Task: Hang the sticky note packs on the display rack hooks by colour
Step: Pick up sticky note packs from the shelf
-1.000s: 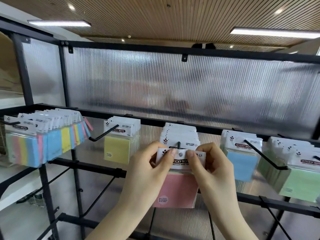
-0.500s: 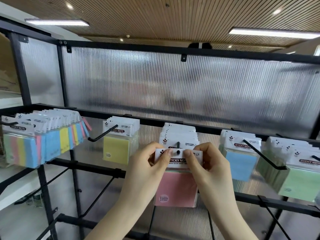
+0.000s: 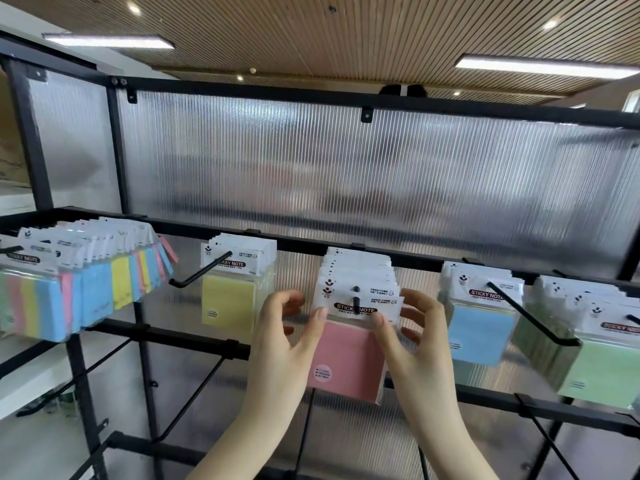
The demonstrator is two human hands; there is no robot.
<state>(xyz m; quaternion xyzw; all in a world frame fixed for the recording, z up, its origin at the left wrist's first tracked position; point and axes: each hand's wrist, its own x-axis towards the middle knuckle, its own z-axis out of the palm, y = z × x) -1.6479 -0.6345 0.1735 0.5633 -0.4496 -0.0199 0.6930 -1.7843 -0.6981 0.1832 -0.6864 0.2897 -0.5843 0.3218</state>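
Pinching the white header card of the pink pack [image 3: 348, 362] at both ends, the left hand [image 3: 282, 336] and right hand [image 3: 414, 332] each have a thumb on the front and fingers curled behind. A second ago the card's hole was only meeting the tip of the centre hook [image 3: 356, 303]; now the tip pokes through the card and the pack has slid back against the pink stack behind. It looks seated, so this grip can probably let go. Yellow packs [image 3: 230, 299], blue packs [image 3: 479, 332] and green packs [image 3: 604, 367] hang on neighbouring hooks.
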